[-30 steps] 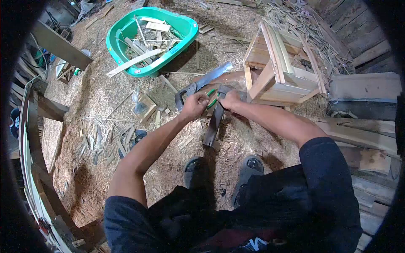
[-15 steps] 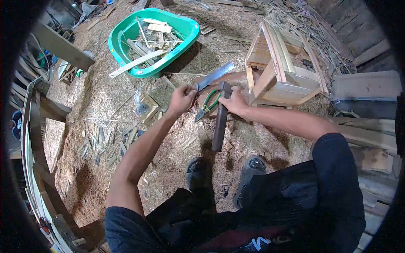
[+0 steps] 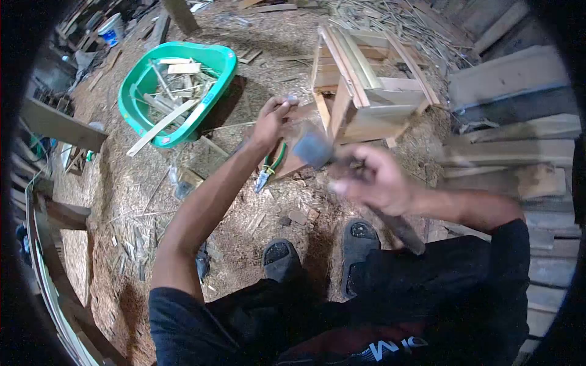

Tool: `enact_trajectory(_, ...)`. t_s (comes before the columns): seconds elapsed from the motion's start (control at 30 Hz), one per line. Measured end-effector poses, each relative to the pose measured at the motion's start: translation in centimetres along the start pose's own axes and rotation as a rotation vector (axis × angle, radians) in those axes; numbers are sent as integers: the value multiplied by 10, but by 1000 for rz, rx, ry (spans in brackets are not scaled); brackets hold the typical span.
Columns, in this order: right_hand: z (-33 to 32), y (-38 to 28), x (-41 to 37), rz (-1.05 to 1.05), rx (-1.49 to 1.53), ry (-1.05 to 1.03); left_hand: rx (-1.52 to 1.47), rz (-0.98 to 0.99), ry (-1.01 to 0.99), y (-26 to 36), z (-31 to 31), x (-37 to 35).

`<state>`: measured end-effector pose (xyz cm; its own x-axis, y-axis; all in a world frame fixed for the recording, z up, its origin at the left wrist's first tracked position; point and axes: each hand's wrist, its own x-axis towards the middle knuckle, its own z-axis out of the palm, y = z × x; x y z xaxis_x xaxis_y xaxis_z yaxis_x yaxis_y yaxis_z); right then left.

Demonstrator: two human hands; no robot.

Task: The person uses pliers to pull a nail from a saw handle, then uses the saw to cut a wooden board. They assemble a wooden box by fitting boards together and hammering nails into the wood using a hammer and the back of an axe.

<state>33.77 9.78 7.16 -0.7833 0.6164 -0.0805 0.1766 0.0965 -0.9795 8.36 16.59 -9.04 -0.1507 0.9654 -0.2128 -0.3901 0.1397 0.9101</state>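
Note:
My right hand [image 3: 381, 183] is closed round the handle of a hammer [image 3: 312, 150], whose grey head is blurred by motion and points to the left. My left hand [image 3: 271, 122] is up beside a wooden board [image 3: 292, 166], its fingers pinched on something small that I cannot make out. Green-handled pliers [image 3: 267, 171] rest with their jaws toward my feet, just below my left hand. Right of the board stands a wooden box frame [image 3: 372, 116] of pale slats.
A green tub [image 3: 229, 67] holding wood scraps stands at the upper left. Planks [image 3: 506, 152] are stacked along the right side. Wood shavings and offcuts cover the floor [image 3: 226, 238]. A white bucket [image 3: 111, 29] stands at the far upper left.
The hammer has been lifted from beside the pliers and swung to the right in my right hand. The metal strip at my left hand no longer shows. The view has shifted.

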Motion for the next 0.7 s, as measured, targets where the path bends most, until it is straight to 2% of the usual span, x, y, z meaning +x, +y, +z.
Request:
enact_trajectory(0.07, -16, -19, -3, -61, 80, 181, -22, 69, -89, -28, 28, 29)
enact_trajectory(0.1, -24, -29, -4, -96, 115, 270, 65, 103, -77, -22, 55, 30)
enact_trajectory(0.17, -47, -33, 3, -136, 9, 451, -86, 59, -53, -42, 85, 52)
enact_trajectory(0.2, -56, -33, 7, -152, 18, 508, 113, 110, 60, -46, 99, 55)
enact_trajectory(0.27, -70, -27, 13, -147, 15, 634, 179, 175, 124, -34, 118, 49)
enact_trajectory(0.3, -76, -26, 14, -128, 70, 634, 211, 203, 162, -31, 123, 48)
enact_trajectory(0.37, -88, -23, 13, -100, 181, 631, 29, 188, 112, -51, 119, 68)
enact_trajectory(0.4, -96, -19, 8, -5, 194, 581, -40, 212, 121, -54, 120, 72)
enact_trajectory(0.43, -99, -13, 7, 9, 141, 593, -110, 232, 132, -58, 121, 76)
enact_trajectory(0.47, -100, -6, 7, 25, 91, 604, -37, 219, 154, -61, 116, 77)
enact_trajectory(0.57, -98, 2, 8, 17, 37, 651, -74, 154, 163, -53, 101, 70)
enact_trajectory(0.6, -98, 5, 11, 8, 41, 679, -91, 215, 128, -72, 85, 87)
enact_trajectory(0.7, -107, 14, 15, 30, 17, 633, -231, 150, 6, -72, 59, 86)
